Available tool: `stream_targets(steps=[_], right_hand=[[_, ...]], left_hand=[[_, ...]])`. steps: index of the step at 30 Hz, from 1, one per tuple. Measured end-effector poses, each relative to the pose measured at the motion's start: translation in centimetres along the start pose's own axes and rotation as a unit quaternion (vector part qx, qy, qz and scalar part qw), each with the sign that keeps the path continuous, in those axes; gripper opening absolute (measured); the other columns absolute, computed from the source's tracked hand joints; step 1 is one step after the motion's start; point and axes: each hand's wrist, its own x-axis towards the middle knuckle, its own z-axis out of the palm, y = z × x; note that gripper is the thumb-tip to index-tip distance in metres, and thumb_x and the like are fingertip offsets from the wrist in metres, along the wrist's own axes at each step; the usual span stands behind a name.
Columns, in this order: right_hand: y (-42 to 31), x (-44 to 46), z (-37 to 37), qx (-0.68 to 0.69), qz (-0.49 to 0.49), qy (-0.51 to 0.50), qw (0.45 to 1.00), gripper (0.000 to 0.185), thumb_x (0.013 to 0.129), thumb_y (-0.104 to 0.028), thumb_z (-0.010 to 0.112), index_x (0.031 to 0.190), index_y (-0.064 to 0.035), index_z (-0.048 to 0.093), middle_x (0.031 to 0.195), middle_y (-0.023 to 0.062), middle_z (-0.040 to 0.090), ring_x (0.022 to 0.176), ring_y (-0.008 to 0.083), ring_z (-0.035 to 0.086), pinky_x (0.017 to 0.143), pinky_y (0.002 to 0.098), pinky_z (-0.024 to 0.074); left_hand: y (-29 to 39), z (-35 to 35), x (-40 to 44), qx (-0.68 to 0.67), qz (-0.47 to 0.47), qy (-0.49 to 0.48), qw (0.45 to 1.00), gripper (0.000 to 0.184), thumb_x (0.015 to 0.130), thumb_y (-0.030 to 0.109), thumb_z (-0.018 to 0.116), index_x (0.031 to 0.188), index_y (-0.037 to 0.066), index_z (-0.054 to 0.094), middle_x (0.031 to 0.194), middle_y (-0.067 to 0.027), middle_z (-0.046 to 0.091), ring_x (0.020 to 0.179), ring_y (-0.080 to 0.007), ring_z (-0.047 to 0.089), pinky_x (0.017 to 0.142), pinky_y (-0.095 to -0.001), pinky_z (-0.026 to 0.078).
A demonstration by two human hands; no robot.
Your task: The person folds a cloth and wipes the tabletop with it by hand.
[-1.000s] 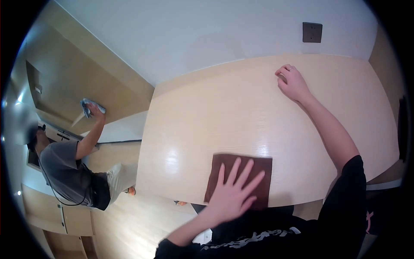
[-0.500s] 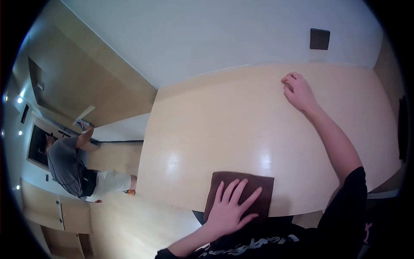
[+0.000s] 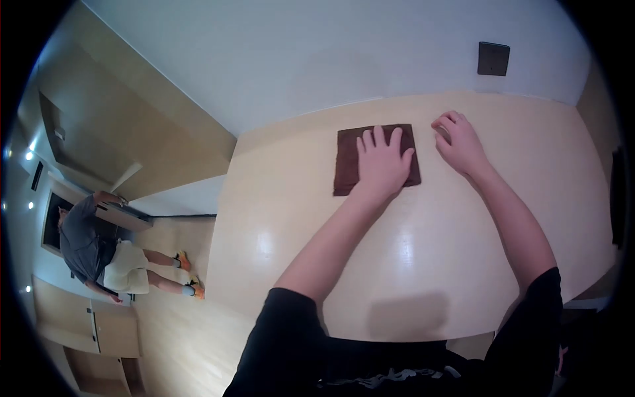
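Note:
A folded brown cloth [image 3: 346,162] lies flat on the pale wood tabletop [image 3: 297,218], close to the wall. Pressed on top of it with fingers spread is my left hand [image 3: 383,162]; the palm covers the cloth's middle and right part. To the right of the cloth, my right hand [image 3: 460,142] rests at the tabletop with its fingers loosely bent. A gap shows between its thumb and fingers, with nothing in it. It does not touch the cloth.
A white wall [image 3: 278,59] with a dark switch plate [image 3: 493,59] borders the far edge. At the left, another person [image 3: 92,238] in a grey shirt stands by a wood panel [image 3: 132,119]. Wooden cabinets [image 3: 59,308] are at lower left.
My left hand and the cloth have moved from the near table edge across to the wall side. My right hand has barely moved. The other person has shifted left and lowered an arm.

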Motion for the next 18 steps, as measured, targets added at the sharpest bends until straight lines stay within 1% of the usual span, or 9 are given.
stream_targets(steps=[2, 5, 6, 8, 9, 12, 14, 16, 18], right_hand=[[0.1, -0.1, 0.2, -0.019, 0.009, 0.005, 1.000, 0.017, 0.079, -0.008, 0.057, 0.095, -0.0026, 0.062, 0.102, 0.0140, 0.059, 0.101, 0.0324, 0.055, 0.086, 0.0413, 0.0472], [0.4, -0.3, 0.8, -0.015, -0.003, 0.028, 0.999, 0.016, 0.078, -0.007, 0.058, 0.093, -0.0035, 0.062, 0.100, 0.0143, 0.059, 0.099, 0.0328, 0.056, 0.085, 0.0418, 0.0473], [-0.2, -2.6, 0.4, -0.014, 0.008, 0.033, 0.999, 0.016, 0.078, -0.007, 0.058, 0.093, -0.0035, 0.062, 0.100, 0.0143, 0.059, 0.099, 0.0328, 0.056, 0.085, 0.0418, 0.0473], [0.5, -3.5, 0.6, -0.027, -0.017, 0.043, 0.999, 0.015, 0.077, -0.007, 0.059, 0.091, -0.0040, 0.062, 0.098, 0.0141, 0.059, 0.098, 0.0328, 0.056, 0.085, 0.0420, 0.0472], [0.7, -3.8, 0.6, -0.027, -0.018, 0.044, 0.999, 0.015, 0.076, -0.007, 0.059, 0.090, -0.0038, 0.062, 0.098, 0.0140, 0.059, 0.097, 0.0326, 0.056, 0.084, 0.0420, 0.0470], [0.0, -4.4, 0.5, -0.036, -0.026, 0.043, 0.998, 0.015, 0.076, -0.008, 0.059, 0.090, -0.0034, 0.062, 0.098, 0.0135, 0.059, 0.098, 0.0316, 0.056, 0.085, 0.0419, 0.0467], [0.0, -4.6, 0.5, -0.042, -0.021, 0.041, 0.998, 0.015, 0.076, -0.008, 0.059, 0.090, -0.0036, 0.062, 0.098, 0.0136, 0.059, 0.098, 0.0317, 0.056, 0.085, 0.0419, 0.0466], [-1.0, -3.7, 1.2, -0.026, -0.033, 0.041, 0.998, 0.015, 0.076, -0.008, 0.059, 0.090, -0.0039, 0.062, 0.098, 0.0136, 0.059, 0.098, 0.0318, 0.056, 0.086, 0.0420, 0.0466], [-0.4, -3.8, 1.7, -0.043, -0.036, 0.048, 0.997, 0.015, 0.077, -0.009, 0.059, 0.091, -0.0041, 0.062, 0.099, 0.0134, 0.060, 0.099, 0.0319, 0.056, 0.087, 0.0419, 0.0465]], left_hand=[[0.5, 2.3, 2.1, 0.025, -0.020, 0.020, 0.999, 0.053, 0.093, 0.042, 0.048, 0.134, 0.008, 0.046, 0.134, -0.0242, 0.042, 0.125, -0.0432, 0.037, 0.106, -0.0574, 0.027], [-0.4, 3.9, 5.2, 0.033, -0.048, -0.029, 0.998, 0.057, 0.095, 0.045, 0.041, 0.140, 0.011, 0.039, 0.139, -0.0232, 0.038, 0.130, -0.0430, 0.032, 0.110, -0.0571, 0.023], [0.2, 4.1, 4.0, 0.033, -0.044, -0.041, 0.998, 0.058, 0.095, 0.047, 0.039, 0.142, 0.012, 0.038, 0.141, -0.0228, 0.037, 0.131, -0.0427, 0.032, 0.110, -0.0571, 0.023], [-0.4, 5.1, 4.9, 0.043, -0.049, -0.036, 0.997, 0.060, 0.095, 0.049, 0.037, 0.144, 0.014, 0.037, 0.145, -0.0220, 0.034, 0.134, -0.0420, 0.030, 0.110, -0.0574, 0.023], [-0.5, 4.8, 5.4, 0.010, -0.054, -0.063, 0.996, 0.059, 0.094, 0.047, 0.039, 0.143, 0.013, 0.039, 0.149, -0.0237, 0.030, 0.137, -0.0431, 0.026, 0.112, -0.0582, 0.018], [-0.6, 5.4, 5.2, 0.025, -0.044, -0.026, 0.998, 0.057, 0.093, 0.048, 0.042, 0.139, 0.015, 0.044, 0.139, -0.0224, 0.039, 0.128, -0.0402, 0.035, 0.107, -0.0560, 0.025], [-1.2, 5.7, 5.0, 0.034, -0.036, -0.002, 0.999, 0.056, 0.093, 0.050, 0.042, 0.139, 0.019, 0.044, 0.137, -0.0217, 0.041, 0.127, -0.0409, 0.036, 0.106, -0.0547, 0.028], [-1.6, 5.1, 4.9, 0.029, -0.042, 0.004, 0.999, 0.055, 0.093, 0.049, 0.043, 0.138, 0.018, 0.047, 0.136, -0.0218, 0.042, 0.126, -0.0403, 0.038, 0.106, -0.0539, 0.029], [-2.0, 5.8, 4.5, 0.014, -0.043, 0.037, 0.998, 0.054, 0.093, 0.048, 0.044, 0.138, 0.017, 0.047, 0.138, -0.0209, 0.042, 0.129, -0.0401, 0.036, 0.108, -0.0567, 0.026]])
